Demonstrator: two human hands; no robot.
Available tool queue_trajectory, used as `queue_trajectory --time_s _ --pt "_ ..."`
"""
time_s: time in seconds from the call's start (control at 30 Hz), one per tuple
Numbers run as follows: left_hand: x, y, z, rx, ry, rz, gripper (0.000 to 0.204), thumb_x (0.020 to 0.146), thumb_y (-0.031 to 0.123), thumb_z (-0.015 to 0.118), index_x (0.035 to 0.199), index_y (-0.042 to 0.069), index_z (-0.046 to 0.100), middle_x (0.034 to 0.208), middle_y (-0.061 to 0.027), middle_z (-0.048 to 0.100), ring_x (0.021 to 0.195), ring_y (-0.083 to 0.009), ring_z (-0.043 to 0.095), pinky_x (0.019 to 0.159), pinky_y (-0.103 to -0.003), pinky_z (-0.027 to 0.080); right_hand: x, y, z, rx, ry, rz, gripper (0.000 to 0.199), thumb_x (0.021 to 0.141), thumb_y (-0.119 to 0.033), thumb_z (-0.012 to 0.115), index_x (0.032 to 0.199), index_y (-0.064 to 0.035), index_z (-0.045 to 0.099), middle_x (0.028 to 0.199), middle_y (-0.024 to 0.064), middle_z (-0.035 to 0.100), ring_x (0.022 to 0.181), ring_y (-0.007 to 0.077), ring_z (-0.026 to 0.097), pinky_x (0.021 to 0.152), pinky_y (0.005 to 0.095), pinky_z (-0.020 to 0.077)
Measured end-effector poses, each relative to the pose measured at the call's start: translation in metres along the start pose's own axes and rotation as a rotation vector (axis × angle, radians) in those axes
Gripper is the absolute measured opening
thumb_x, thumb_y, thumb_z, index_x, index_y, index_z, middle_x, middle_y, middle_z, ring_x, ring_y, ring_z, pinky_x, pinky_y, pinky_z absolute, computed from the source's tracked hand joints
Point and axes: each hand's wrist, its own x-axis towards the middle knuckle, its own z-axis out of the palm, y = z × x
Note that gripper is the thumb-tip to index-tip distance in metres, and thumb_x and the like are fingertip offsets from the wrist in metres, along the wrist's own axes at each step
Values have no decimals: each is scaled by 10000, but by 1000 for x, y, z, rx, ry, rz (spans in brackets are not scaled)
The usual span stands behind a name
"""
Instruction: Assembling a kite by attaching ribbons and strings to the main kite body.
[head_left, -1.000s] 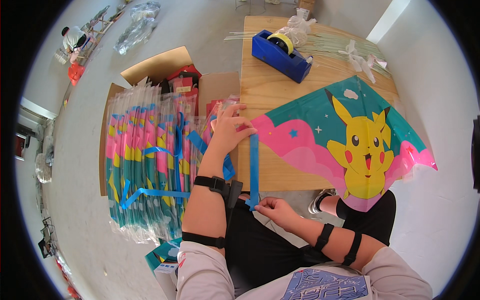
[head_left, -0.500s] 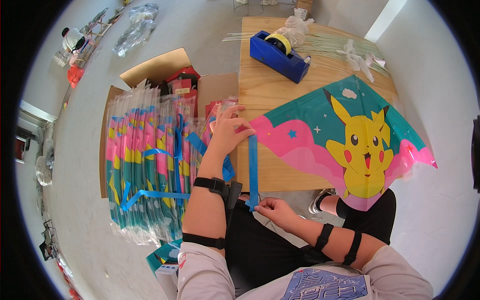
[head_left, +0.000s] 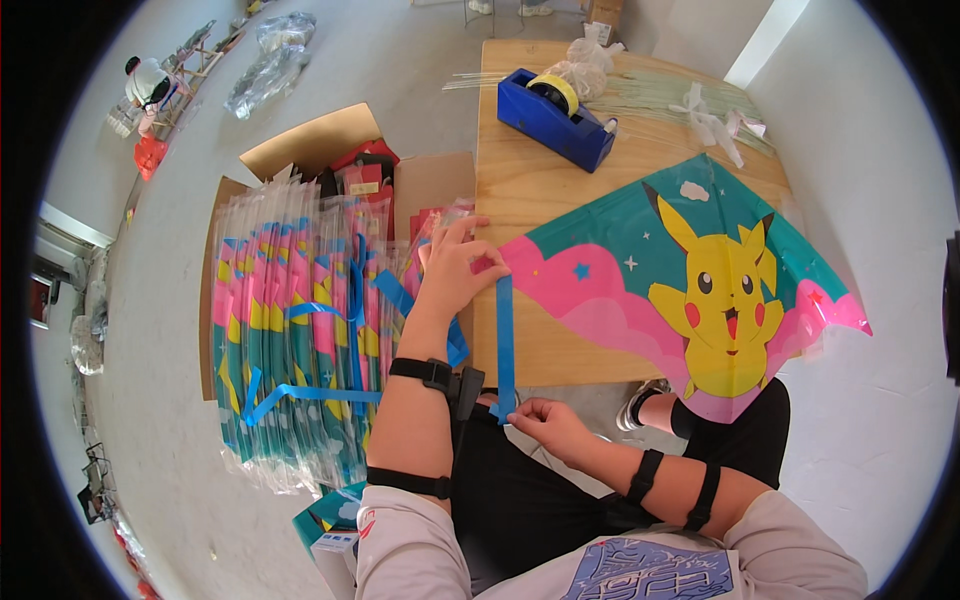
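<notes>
A flat kite [head_left: 650,265] in green and pink, printed with a yellow cartoon creature, lies on the wooden table [head_left: 555,352], its lower part hanging past the front edge. At the kite's left corner, my left hand [head_left: 458,268] is closed in a pinch on the upper end of a blue ribbon [head_left: 505,335]. The ribbon runs straight down past the table's front edge. Its lower end is pinched between the thumb and finger of my right hand [head_left: 552,424], above my lap. Whether the ribbon is fixed to the kite is hidden by my left fingers.
Left of the table, an open cardboard box [head_left: 208,300] holds several bagged, folded kites [head_left: 285,330] with loose blue ribbons on top. A blue tape dispenser [head_left: 555,125] stands toward the table's back, near thin sticks [head_left: 655,92] and plastic bags. A wall borders the right.
My hands and the ribbon hold nearly the same pose. The whole view has shifted very slightly.
</notes>
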Motion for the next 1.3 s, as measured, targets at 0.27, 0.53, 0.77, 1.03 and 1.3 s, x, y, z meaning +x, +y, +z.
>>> queue_trajectory --time_s 0.27,0.53,0.77,1.03,1.3 --pt "1 -8 5 -95 48 -13 419 644 263 886 998 182 675 1295 6 585 1150 -247 501 966 -418 320 0 -1 -1 -13 -11 40 269 933 -289 692 965 -23 667 700 -73 436 659 57 383 591 246 330" --pt "3 -12 7 -59 -17 -78 614 662 252 891 1163 123 562 1326 -60 560 1265 -329 439 1093 -441 304 4 5 0 10 2 33 292 921 -295 706 1005 -17 672 745 -52 518 686 64 429 615 247 360" --pt "12 -22 11 -800 2 -262 676 739 255 848 1324 110 543 1301 -96 542 1150 -229 514 977 -361 436 1 18 -4 -95 69 72 542 895 -282 717 1333 -26 527 780 20 583 713 113 515 642 274 415" --pt "6 -15 16 -60 -5 -186 791 767 274 840 1428 88 448 1464 -173 408 1319 -290 463 1031 -394 450 -23 29 -45 -114 30 239 484 931 -249 625 1365 -61 524 789 22 572 705 116 518 613 279 428" --pt "9 -39 28 -972 -64 -702 1064 753 404 849 1545 33 244 1435 -189 449 1297 -282 479 1068 -397 401 -79 11 -106 -223 -148 201 315 973 -252 587 1255 -118 631 762 -25 524 665 80 479 585 249 417"
